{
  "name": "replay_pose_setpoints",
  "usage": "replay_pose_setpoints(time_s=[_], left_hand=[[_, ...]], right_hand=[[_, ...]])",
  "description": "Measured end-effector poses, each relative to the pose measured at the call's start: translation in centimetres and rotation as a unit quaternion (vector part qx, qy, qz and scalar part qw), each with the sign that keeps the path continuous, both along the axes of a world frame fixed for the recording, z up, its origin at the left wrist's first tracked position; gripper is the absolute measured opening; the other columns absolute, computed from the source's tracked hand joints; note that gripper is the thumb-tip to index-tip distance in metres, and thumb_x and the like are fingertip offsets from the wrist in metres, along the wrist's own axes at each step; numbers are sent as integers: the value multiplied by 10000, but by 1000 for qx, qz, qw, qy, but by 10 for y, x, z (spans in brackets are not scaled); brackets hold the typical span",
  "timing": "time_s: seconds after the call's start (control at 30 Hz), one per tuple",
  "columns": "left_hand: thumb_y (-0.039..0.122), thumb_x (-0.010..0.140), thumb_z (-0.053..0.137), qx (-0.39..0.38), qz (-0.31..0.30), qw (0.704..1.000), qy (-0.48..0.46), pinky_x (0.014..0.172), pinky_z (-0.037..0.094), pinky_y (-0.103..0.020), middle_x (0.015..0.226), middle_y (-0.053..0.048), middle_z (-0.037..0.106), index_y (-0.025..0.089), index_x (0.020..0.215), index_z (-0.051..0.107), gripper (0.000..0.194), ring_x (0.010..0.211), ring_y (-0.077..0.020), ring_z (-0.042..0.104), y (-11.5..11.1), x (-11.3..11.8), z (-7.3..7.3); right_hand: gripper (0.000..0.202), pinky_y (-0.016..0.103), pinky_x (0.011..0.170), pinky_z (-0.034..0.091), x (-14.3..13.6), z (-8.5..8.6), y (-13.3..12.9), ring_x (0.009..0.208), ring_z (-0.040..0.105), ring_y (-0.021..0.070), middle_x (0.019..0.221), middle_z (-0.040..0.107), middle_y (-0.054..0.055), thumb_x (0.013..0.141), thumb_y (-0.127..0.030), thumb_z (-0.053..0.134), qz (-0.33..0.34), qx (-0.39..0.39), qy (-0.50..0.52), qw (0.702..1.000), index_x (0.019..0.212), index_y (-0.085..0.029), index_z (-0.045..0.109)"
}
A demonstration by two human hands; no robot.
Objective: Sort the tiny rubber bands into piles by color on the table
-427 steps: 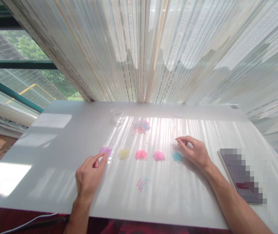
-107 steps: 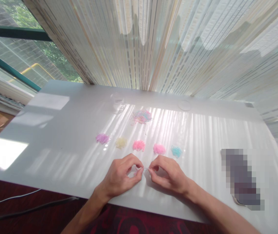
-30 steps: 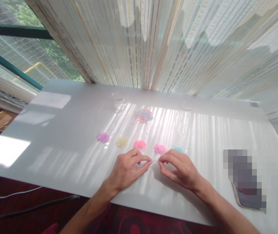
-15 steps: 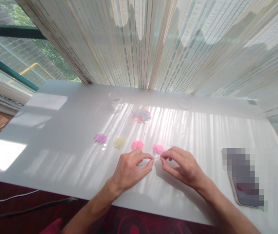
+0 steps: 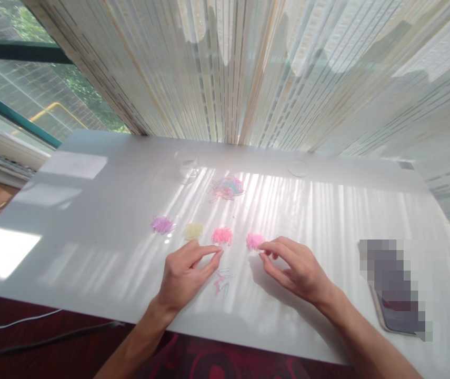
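Four small piles lie in a row on the white table: purple (image 5: pixel 162 225), yellow (image 5: pixel 193 231), coral pink (image 5: pixel 222 235) and light pink (image 5: pixel 255 241). My left hand (image 5: pixel 187 273) is pinched just below the coral pink pile; whatever its fingertips hold is too small to make out. My right hand (image 5: pixel 298 271) has thumb and forefinger nearly together at the light pink pile's lower right, and anything between them cannot be made out. A few loose coloured strands (image 5: pixel 221 281) lie between the hands. Farther back is a mixed-colour pile (image 5: pixel 228 188).
A clear container (image 5: pixel 190 167) and a clear round lid (image 5: pixel 298 168) stand at the back of the white table (image 5: pixel 102 263). A phone (image 5: pixel 396 310), partly pixelated, lies at the right. String curtains hang behind the table.
My left hand has moved left, away from my right hand, uncovering the loose strands. The thin piece between both hands no longer shows there. My right hand has hardly moved.
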State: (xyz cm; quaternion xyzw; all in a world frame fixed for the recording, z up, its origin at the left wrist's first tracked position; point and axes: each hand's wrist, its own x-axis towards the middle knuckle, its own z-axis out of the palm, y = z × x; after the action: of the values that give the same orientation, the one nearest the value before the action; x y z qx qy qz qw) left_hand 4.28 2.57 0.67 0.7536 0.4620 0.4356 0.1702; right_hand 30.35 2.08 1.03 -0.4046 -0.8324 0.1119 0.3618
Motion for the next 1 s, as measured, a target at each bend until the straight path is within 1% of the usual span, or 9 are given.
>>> replay_pose_setpoints(time_s=[0.1, 0.17, 0.27, 0.33, 0.43, 0.63, 0.8, 1.0], left_hand=[[160, 901, 760, -8, 70, 997, 10, 493, 332, -204, 594, 79, 404, 196, 906, 819, 69, 498, -68, 372, 2, -24, -4], [206, 903, 764, -1, 119, 993, 19, 501, 332, -211, 588, 79, 382, 195, 884, 826, 65, 495, -68, 355, 5, -42, -7], [287, 907, 753, -1, 202, 978, 44, 520, 343, -226, 584, 79, 339, 198, 891, 844, 128, 494, -77, 342, 12, -66, -11], [325, 901, 746, -13, 247, 967, 58, 533, 344, -235, 588, 76, 336, 199, 895, 851, 164, 507, -84, 351, 17, -79, -13], [362, 893, 741, -32, 288, 955, 59, 559, 361, -238, 600, 71, 356, 194, 918, 857, 206, 528, -91, 375, 21, -91, -15], [384, 898, 710, -64, 308, 945, 86, 576, 376, -233, 593, 69, 359, 192, 927, 861, 245, 528, -91, 393, 16, -91, -15], [361, 900, 695, -70, 303, 944, 106, 578, 382, -233, 581, 67, 375, 185, 933, 864, 246, 516, -94, 420, 12, -88, -13], [335, 867, 725, -72, 306, 942, 117, 589, 394, -235, 591, 59, 447, 188, 977, 854, 225, 526, -100, 430, 13, -89, -13]], right_hand=[[165, 253, 580, 479, 1, -1, 0, 620, 595, 129, 754, 656, 9, 986, -75, 577, -3, 7, -4, 1000, 1099, -177, 641], [164, 259, 581, 477, 2, -2, 0, 617, 592, 132, 754, 657, 11, 988, -78, 577, -4, 7, -7, 1000, 1104, -176, 639], [159, 267, 588, 480, 3, -5, 0, 621, 597, 134, 773, 675, 18, 993, -81, 581, -3, 2, -9, 1000, 1106, -178, 637], [158, 267, 585, 478, 3, -5, 0, 623, 602, 135, 774, 679, 16, 996, -81, 579, -2, 1, -7, 1000, 1100, -183, 641], [154, 264, 579, 476, 3, -5, 1, 628, 611, 135, 779, 683, 15, 997, -82, 573, 2, -5, -6, 1000, 1080, -186, 652], [149, 257, 578, 489, 3, -2, 3, 625, 625, 136, 773, 686, 14, 995, -91, 566, 6, -17, -5, 1000, 1040, -192, 667], [158, 262, 566, 493, 3, -1, 3, 614, 626, 140, 764, 688, 15, 992, -97, 560, 5, -17, -2, 1000, 1040, -202, 668], [161, 262, 577, 500, 3, -2, 3, 624, 634, 142, 774, 693, 18, 992, -93, 562, 6, -24, -2, 1000, 1046, -204, 666]])
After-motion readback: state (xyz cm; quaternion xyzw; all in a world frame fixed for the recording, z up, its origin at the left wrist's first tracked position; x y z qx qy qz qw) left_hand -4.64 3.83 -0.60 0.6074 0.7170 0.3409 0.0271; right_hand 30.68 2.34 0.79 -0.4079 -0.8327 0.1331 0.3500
